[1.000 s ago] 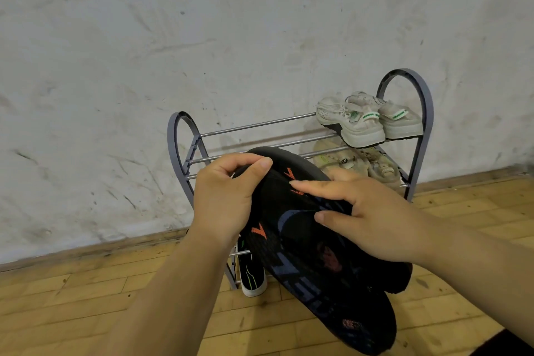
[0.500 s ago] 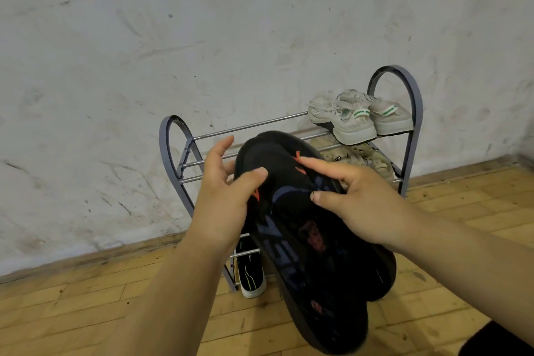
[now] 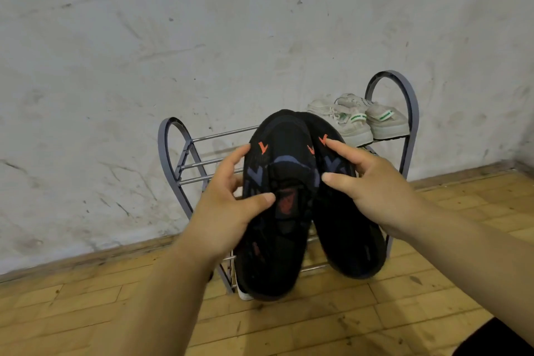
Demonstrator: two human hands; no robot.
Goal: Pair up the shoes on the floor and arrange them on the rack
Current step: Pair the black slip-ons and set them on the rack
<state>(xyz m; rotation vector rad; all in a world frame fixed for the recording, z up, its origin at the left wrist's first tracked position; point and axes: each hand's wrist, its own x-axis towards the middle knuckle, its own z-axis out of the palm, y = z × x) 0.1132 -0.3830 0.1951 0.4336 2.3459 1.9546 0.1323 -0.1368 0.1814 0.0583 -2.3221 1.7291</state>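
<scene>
Two black slip-on shoes with orange and blue marks are held side by side, toes up, in front of the grey metal shoe rack (image 3: 173,159). My left hand (image 3: 228,211) grips the left black shoe (image 3: 274,240), thumb across its opening. My right hand (image 3: 372,191) holds the right black shoe (image 3: 346,240) from the right side, fingers on its upper. A pair of white sneakers with green tabs (image 3: 358,121) sits on the rack's top tier at the right. The shoes hide the rack's middle and lower tiers.
The rack stands against a scuffed white wall (image 3: 202,37) on a wooden plank floor (image 3: 289,326). A white shoe sole (image 3: 244,295) peeks out at the rack's bottom left. A dark object (image 3: 502,341) sits at the lower right corner.
The two black shoes went from overlapped and tilted to side by side with toes up. My hands spread apart, one on each shoe, and lifted them toward the rack's top.
</scene>
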